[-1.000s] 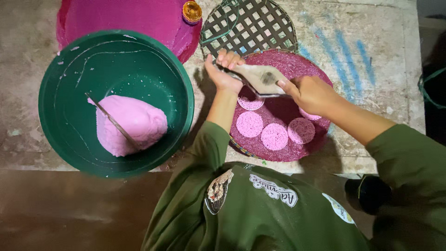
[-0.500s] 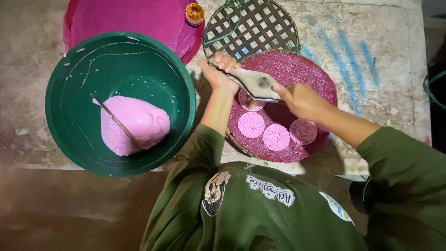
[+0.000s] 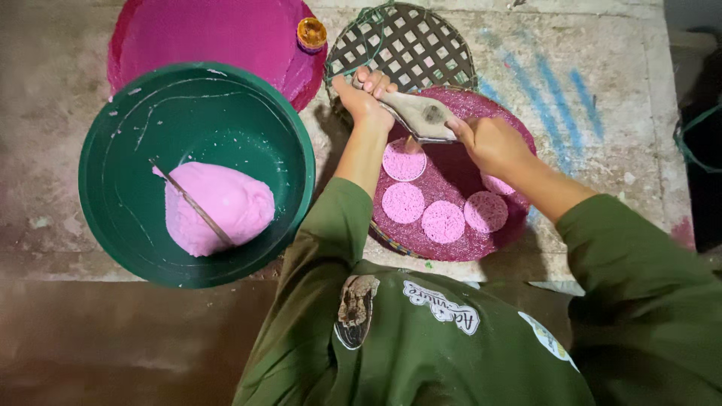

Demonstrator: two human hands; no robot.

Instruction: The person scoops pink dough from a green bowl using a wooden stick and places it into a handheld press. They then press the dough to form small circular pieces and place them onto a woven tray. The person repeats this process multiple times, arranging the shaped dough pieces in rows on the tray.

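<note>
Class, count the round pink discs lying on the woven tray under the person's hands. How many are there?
5 pink discs: one under the press tool, three in a row in front, one partly hidden by the right hand. More may be hidden.

A worn, stained concrete slab (image 3: 602, 90) with blue streaks.

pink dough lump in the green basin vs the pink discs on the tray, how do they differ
The dough lump is one thick, smooth mound; the discs are several thin, flat, lacy rounds. The lump sits in the green basin with a stick across it; the discs lie on the round tray. Both are pink.
</note>
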